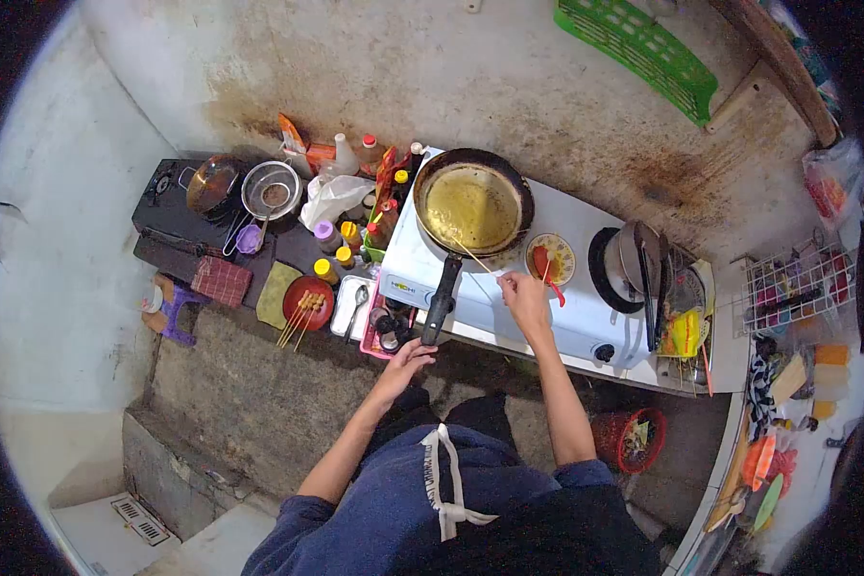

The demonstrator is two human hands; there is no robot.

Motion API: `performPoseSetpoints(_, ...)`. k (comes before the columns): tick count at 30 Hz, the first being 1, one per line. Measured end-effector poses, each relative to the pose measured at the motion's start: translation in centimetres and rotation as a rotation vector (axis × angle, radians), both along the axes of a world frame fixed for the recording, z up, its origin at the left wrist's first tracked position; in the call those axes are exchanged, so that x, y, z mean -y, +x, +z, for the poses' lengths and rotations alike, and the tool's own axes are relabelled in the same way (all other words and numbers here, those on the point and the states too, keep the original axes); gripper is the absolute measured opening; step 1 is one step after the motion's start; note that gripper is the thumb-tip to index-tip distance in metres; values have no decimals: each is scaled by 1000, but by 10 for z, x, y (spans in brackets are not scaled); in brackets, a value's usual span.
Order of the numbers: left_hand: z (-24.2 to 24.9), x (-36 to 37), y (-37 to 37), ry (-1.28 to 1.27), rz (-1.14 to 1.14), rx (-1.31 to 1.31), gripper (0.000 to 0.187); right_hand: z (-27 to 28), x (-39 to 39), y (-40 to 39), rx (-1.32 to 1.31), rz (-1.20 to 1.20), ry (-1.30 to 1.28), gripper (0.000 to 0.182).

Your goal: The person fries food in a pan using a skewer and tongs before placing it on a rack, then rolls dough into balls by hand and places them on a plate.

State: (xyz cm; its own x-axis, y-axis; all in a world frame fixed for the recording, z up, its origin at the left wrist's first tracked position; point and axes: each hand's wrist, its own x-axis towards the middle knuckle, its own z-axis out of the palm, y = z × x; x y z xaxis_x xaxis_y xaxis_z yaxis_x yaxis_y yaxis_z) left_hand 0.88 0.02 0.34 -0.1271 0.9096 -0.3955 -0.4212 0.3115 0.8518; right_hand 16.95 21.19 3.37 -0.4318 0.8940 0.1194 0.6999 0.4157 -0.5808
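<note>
1. Right hand (525, 293) pinches a thin wooden skewer (472, 257); far end of the skewer reaches over the near rim of the frying pan (473, 204) into the yellowish oil.
2. Left hand (408, 360) sits just below the butt of the black pan handle (441, 300), fingers loosely curled, touching or nearly touching it. Can't tell whether it actually grips.
3. Pan is on the left burner of the white two-burner stove (571, 288), handle pointing back toward the person.
4. Just right of the pan, touching or close to its rim: small patterned plate (551, 257) with a red spoon (545, 269) on it, right beside the right hand.
5. Right burner is occupied by a stack of metal pots and lids (634, 264) with tongs lying across.
6. Left of the stove: cluster of sauce bottles (355, 235) packed tight against the stove edge, a white plastic bag (334, 197) behind them.
7. Further left on the tabletop: red plate of skewered food (307, 304), metal spoon on a small tray (355, 302), strainer (271, 192), dark pot (211, 184), checked cloth (222, 280).
8. Red basket (631, 439) on the floor under the stove's right end, beside the right forearm.
</note>
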Motion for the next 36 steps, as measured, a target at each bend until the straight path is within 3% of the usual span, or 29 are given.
performPoseSetpoints(6,-3,-1,0,-11,-36,-29,37,-14,0,2,-75,38,-27,21)
performPoseSetpoints(8,-6,0,0,-5,-25,-5,37,-7,3,1,-95,20,-197,21)
performPoseSetpoints(17,-3,2,-3,-36,10,30,41,-18,1,4,-212,14,-358,27)
performPoseSetpoints(20,-1,1,-3,-44,-11,8,43,-7,0,4,-53,24,-371,23)
performPoseSetpoints(24,-3,1,-3,-45,-8,9,42,6,4,0,-15,8,-296,23)
performPoseSetpoints(29,-6,1,-3,-30,12,33,39,0,4,0,-34,-7,-7,20)
performPoseSetpoints(36,-2,1,-4,-28,-12,8,41,10,5,-7,-27,-48,-41,18)
